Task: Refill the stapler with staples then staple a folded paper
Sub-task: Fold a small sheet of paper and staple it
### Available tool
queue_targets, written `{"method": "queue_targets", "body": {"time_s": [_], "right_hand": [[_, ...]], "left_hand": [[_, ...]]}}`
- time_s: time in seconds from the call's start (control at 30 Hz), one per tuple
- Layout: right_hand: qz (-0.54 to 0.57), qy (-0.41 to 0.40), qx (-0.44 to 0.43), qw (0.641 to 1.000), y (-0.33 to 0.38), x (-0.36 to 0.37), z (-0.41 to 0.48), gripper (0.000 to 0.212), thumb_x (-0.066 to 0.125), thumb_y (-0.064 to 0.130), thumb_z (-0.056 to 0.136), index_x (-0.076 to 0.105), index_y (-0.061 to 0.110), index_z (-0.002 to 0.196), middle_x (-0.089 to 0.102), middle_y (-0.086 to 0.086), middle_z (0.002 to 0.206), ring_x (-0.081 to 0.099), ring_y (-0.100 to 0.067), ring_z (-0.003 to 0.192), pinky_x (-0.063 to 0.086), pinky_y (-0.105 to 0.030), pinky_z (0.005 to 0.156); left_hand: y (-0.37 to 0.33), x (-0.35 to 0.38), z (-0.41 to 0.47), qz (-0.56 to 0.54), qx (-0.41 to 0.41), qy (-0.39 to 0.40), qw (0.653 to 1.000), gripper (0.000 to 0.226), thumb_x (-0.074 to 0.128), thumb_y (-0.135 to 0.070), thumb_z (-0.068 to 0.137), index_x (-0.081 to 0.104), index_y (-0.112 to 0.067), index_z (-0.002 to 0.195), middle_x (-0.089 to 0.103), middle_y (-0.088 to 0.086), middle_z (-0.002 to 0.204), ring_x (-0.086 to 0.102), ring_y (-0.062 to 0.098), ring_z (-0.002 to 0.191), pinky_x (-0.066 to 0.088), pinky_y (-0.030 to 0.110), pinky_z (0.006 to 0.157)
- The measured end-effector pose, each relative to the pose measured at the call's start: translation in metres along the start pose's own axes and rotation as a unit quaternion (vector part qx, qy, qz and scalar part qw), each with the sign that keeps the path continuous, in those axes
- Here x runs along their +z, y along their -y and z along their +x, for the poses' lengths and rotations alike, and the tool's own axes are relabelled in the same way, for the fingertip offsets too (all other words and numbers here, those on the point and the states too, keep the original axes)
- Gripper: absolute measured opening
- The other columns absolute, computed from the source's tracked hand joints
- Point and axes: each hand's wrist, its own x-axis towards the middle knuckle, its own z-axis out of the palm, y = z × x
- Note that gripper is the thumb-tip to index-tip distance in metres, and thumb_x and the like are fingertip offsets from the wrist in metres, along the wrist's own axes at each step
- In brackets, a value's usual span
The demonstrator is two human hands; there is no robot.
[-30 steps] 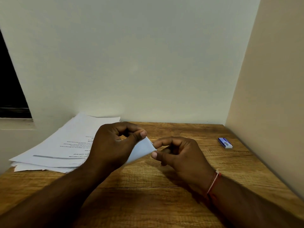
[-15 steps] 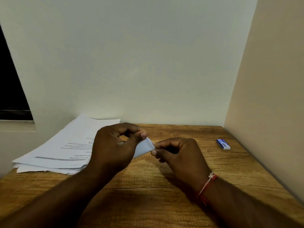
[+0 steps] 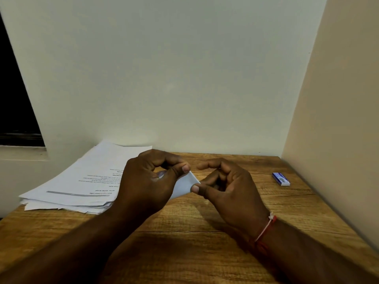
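Note:
A small folded white paper (image 3: 184, 185) is held just above the wooden table (image 3: 205, 253) between both hands. My left hand (image 3: 147, 181) wraps around its left part, thumb pressed on the top edge. My right hand (image 3: 229, 185) pinches its right corner between thumb and curled fingers, with the forefinger lifted. Much of the paper is hidden inside my left hand. A small blue staple box (image 3: 281, 178) lies on the table to the right, apart from both hands. No stapler is in view.
A stack of printed white sheets (image 3: 86, 181) lies on the table's left, partly behind my left hand. A pale wall stands at the back, and a side wall (image 3: 338, 140) closes in the table's right edge. A dark window opening is at far left.
My right hand has shifted its grip lower on the paper's right corner and its forefinger has lifted. The paper tilted slightly. My left hand has kept its hold.

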Motion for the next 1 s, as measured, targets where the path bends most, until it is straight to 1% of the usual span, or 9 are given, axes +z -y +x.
{"method": "queue_targets", "body": {"time_s": [0.07,0.27,0.37,0.43,0.53,0.63,0.73,0.87,1.0], "right_hand": [[-0.036,0.014,-0.015,0.999,-0.002,0.0,0.0,0.028,0.091,0.013,0.088,0.083,0.028,0.11,0.082,0.012,0.083,0.077,-0.004,0.08,0.056,-0.013,0.071],[-0.146,0.009,-0.086,0.986,-0.008,0.001,-0.001,0.007,0.089,0.025,0.089,0.084,0.029,0.088,0.075,0.015,0.083,0.07,-0.009,0.083,0.053,-0.019,0.069],[-0.183,0.006,-0.097,0.978,-0.011,0.001,0.0,0.009,0.088,0.03,0.091,0.08,0.03,0.088,0.073,0.016,0.083,0.068,-0.008,0.084,0.051,-0.017,0.068],[-0.137,0.017,-0.075,0.988,-0.009,0.003,0.0,0.005,0.086,0.033,0.093,0.082,0.034,0.094,0.077,0.018,0.09,0.071,-0.009,0.085,0.058,-0.025,0.072],[-0.047,0.036,-0.053,0.997,-0.005,0.006,-0.002,0.015,0.085,0.027,0.095,0.085,0.035,0.108,0.082,0.013,0.1,0.077,-0.012,0.091,0.064,-0.039,0.08],[-0.03,0.01,-0.043,0.999,-0.005,0.007,0.001,0.011,0.085,0.022,0.095,0.087,0.032,0.1,0.084,0.013,0.093,0.079,-0.013,0.088,0.066,-0.046,0.081],[-0.036,-0.009,-0.035,0.999,-0.007,0.008,0.001,0.007,0.086,0.022,0.093,0.086,0.029,0.094,0.083,0.014,0.088,0.078,-0.008,0.086,0.065,-0.037,0.08],[-0.101,-0.002,-0.057,0.993,-0.011,0.008,0.002,0.007,0.089,0.024,0.09,0.085,0.029,0.092,0.079,0.017,0.088,0.073,-0.005,0.086,0.057,-0.021,0.074],[-0.136,-0.003,-0.073,0.988,-0.01,0.005,0.002,0.008,0.091,0.022,0.088,0.084,0.027,0.089,0.079,0.016,0.085,0.074,-0.004,0.083,0.057,-0.019,0.071]], "left_hand": [[0.001,0.001,-0.001,0.002,0.014,0.001,1.0,0.014,0.09,-0.034,0.086,0.081,-0.044,0.083,0.079,-0.027,0.097,0.073,0.001,0.1,0.046,0.006,0.082],[0.003,0.0,-0.001,0.016,0.052,0.019,0.998,0.017,0.093,-0.027,0.089,0.084,-0.041,0.084,0.079,-0.024,0.095,0.073,0.007,0.099,0.056,0.028,0.084],[0.002,-0.001,0.0,0.011,0.076,0.017,0.997,0.013,0.091,-0.03,0.088,0.084,-0.04,0.085,0.08,-0.022,0.087,0.074,0.008,0.096,0.052,0.02,0.087],[0.002,-0.001,0.0,0.02,0.088,0.024,0.996,0.018,0.092,-0.026,0.089,0.083,-0.042,0.086,0.079,-0.023,0.085,0.073,0.007,0.094,0.048,0.012,0.087],[0.002,0.003,-0.002,0.024,0.08,0.049,0.995,0.013,0.089,-0.032,0.09,0.083,-0.041,0.083,0.079,-0.03,0.091,0.07,0.007,0.103,0.044,0.012,0.097],[0.002,0.007,-0.004,0.028,0.09,0.038,0.995,0.019,0.09,-0.03,0.09,0.081,-0.046,0.087,0.078,-0.031,0.091,0.068,0.0,0.107,0.038,0.006,0.103],[0.002,0.007,-0.002,0.033,0.112,0.022,0.993,0.007,0.085,-0.036,0.09,0.082,-0.043,0.089,0.077,-0.035,0.09,0.073,-0.002,0.098,0.04,0.014,0.111],[0.005,0.008,-0.003,0.028,0.095,0.025,0.995,0.005,0.083,-0.038,0.09,0.083,-0.042,0.086,0.079,-0.032,0.101,0.076,0.004,0.092,0.044,0.024,0.111],[0.003,0.01,-0.003,0.032,0.1,0.028,0.994,0.008,0.084,-0.037,0.088,0.082,-0.045,0.085,0.077,-0.035,0.103,0.075,0.0,0.095,0.043,0.027,0.112]]}}
